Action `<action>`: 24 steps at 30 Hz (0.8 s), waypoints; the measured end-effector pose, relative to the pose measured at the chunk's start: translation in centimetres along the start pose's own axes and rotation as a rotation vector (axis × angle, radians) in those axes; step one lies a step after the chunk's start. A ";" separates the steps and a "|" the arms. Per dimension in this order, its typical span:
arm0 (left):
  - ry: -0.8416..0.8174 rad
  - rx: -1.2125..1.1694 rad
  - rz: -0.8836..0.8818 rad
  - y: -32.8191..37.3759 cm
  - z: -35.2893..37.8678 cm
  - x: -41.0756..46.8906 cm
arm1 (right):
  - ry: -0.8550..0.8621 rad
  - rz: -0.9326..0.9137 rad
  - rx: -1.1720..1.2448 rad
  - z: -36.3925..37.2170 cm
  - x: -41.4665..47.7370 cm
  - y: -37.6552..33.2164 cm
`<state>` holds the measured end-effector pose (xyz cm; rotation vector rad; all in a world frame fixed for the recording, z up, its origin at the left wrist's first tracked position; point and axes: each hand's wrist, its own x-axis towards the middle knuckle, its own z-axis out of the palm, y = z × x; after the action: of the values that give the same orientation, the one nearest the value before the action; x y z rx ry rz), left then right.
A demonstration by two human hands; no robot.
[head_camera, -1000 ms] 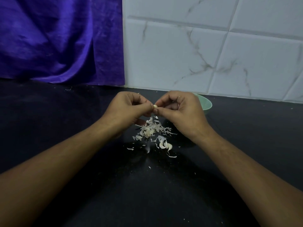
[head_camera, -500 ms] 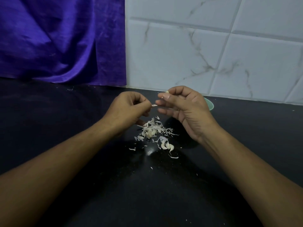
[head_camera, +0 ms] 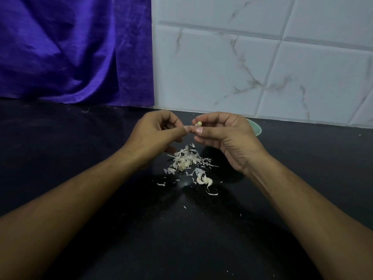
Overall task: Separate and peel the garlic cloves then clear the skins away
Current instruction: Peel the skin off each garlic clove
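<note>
The garlic clove sat pinched in the right hand, above the skins near the bench's back edge. The left hand was curled tight; I could not tell what it held.

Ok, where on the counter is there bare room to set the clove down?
Bare counter lies left of the left hand, up to the purple cloth, and right of the right hand, below the tiled wall. Crowded: the skins between the wrists, and the green bowl behind the right hand, which pinches the clove.
</note>
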<state>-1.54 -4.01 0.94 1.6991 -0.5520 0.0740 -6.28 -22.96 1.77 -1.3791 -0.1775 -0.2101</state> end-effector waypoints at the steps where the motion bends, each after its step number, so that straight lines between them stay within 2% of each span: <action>1: -0.009 -0.016 -0.003 0.0 0.0 0.0 | -0.002 0.006 0.006 0.0 0.0 0.0; 5: -0.026 -0.064 -0.015 0.4 0.2 -0.1 | 0.007 -0.015 -0.046 -0.1 0.0 0.0; 9: -0.035 -0.076 -0.008 0.7 0.4 -0.4 | 0.001 -0.163 -0.264 0.2 -0.3 0.3; 12: -0.038 -0.049 0.002 0.4 0.3 -0.2 | -0.011 -0.246 -0.324 0.5 -0.3 0.6; 24: -0.113 -0.180 -0.064 0.3 -0.2 0.1 | 0.016 -0.304 -0.431 0.3 -0.1 0.4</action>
<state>-1.54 -3.93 1.28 1.5502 -0.5710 -0.1156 -6.31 -22.61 1.44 -1.7751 -0.3437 -0.5367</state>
